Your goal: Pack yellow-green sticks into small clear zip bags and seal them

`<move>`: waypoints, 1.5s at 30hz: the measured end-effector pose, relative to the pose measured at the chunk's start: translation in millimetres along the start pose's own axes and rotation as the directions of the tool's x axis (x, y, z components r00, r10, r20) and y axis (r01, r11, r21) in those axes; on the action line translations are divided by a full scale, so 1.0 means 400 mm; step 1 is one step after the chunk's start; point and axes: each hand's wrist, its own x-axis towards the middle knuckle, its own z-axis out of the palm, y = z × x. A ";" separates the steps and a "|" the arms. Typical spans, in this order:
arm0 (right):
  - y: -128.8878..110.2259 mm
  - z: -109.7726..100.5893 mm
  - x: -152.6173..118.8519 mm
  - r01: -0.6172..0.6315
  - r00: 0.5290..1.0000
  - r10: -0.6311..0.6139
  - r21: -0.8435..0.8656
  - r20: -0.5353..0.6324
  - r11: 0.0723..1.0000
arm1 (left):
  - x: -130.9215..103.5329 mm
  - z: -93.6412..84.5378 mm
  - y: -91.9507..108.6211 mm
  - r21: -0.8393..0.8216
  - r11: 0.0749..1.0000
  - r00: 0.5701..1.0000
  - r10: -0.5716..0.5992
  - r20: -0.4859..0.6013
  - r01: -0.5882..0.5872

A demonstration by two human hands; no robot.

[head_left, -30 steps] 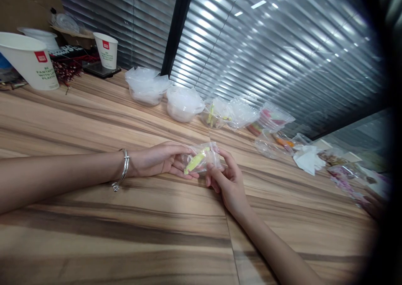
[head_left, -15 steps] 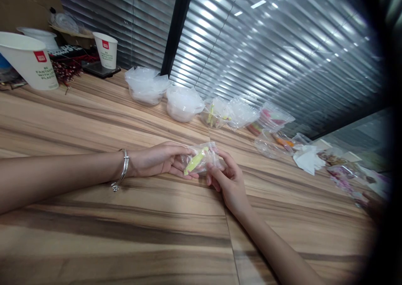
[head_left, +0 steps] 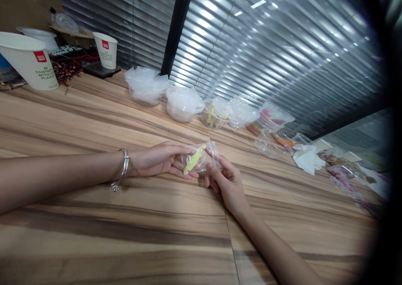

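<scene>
Between my hands, just above the wooden table (head_left: 150,218), is a small clear plastic bag (head_left: 210,151). A slim yellow-green item (head_left: 194,159) shows inside it; I cannot make out its kind. My left hand (head_left: 163,159), with silver bangles at the wrist, grips the bag's left side between the thumb on top and the fingers beneath. From the right, my right hand (head_left: 228,178) pinches the bag's right edge with thumb and fingertips. Behind my hands, a clear bowl (head_left: 216,115) contains more yellow-green pieces.
Two bowls of whitish clear plastic bags, a left bowl (head_left: 146,88) and a right bowl (head_left: 184,104), stand along the blinds. Paper cups, a near cup (head_left: 34,67) and a far cup (head_left: 106,52), are at left. White tissue (head_left: 309,158) and bagged items lie at right.
The yellow-green item has shifted slightly left inside the bag, and my right hand's fingers have moved a little. A hand at the far right edge is gone from view.
</scene>
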 end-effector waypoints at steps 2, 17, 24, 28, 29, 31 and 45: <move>0.000 -0.001 0.000 0.003 1.000 -0.003 -0.008 0.004 1.000 | 0.000 0.000 0.000 0.000 1.000 1.000 -0.004 -0.005 0.004; -0.001 0.000 0.000 0.025 1.000 -0.024 -0.045 0.021 0.999 | -0.002 -0.001 0.001 0.005 1.000 1.000 -0.005 0.014 0.005; -0.002 -0.002 0.001 0.020 0.999 -0.019 -0.037 0.038 0.999 | -0.002 -0.001 0.001 0.003 1.000 1.000 -0.015 0.004 0.015; -0.010 0.001 0.000 0.017 0.999 -0.016 -0.038 0.037 0.999 | -0.003 0.000 0.002 0.011 1.000 1.000 -0.021 0.001 0.021; -0.012 0.002 0.000 0.018 0.999 -0.016 -0.037 0.037 0.999 | -0.004 0.001 0.002 0.013 1.000 1.000 -0.022 0.000 0.022; -0.012 0.003 0.001 0.016 0.999 -0.015 -0.030 0.039 0.999 | -0.004 0.000 0.002 0.010 1.000 1.000 -0.021 -0.001 0.021; -0.009 0.007 -0.006 0.036 0.999 -0.035 -0.048 0.035 0.998 | -0.003 0.002 0.004 0.012 1.000 1.000 -0.025 -0.004 0.025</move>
